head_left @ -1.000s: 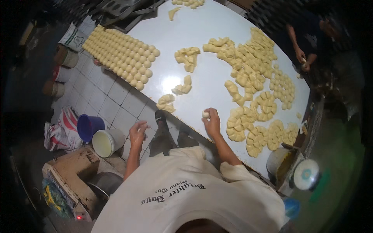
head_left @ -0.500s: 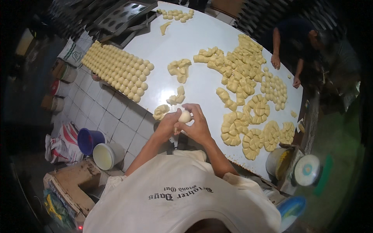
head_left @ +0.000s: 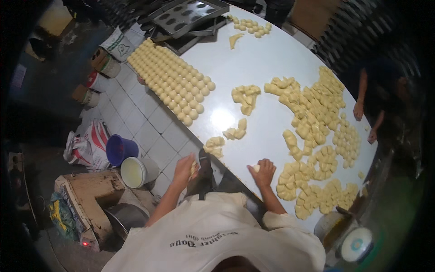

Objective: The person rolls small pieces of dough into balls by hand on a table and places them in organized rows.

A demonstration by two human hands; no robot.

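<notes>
On the table [head_left: 290, 54], right hand [head_left: 264, 174] cups a dough ball [head_left: 256, 168], left hand [head_left: 183, 169] hangs curled past the edge, its hold unclear; rolling seems in hand, next move likely calling for light, even pressure.

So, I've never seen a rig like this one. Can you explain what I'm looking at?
There is no machine here, just a person's two bare hands. The view comes from the left of two fisheye cameras on their head, looking down, so straight edges bend. On the white table lie many cut dough pieces, with neat rows of dough balls at the left. The right hand is over the table with a pale lump by its thumb, gripped or only cupped, I can't tell. The left hand is off the table's edge; whether it holds anything is unclear. Another person's hand shows at the far right.
</notes>
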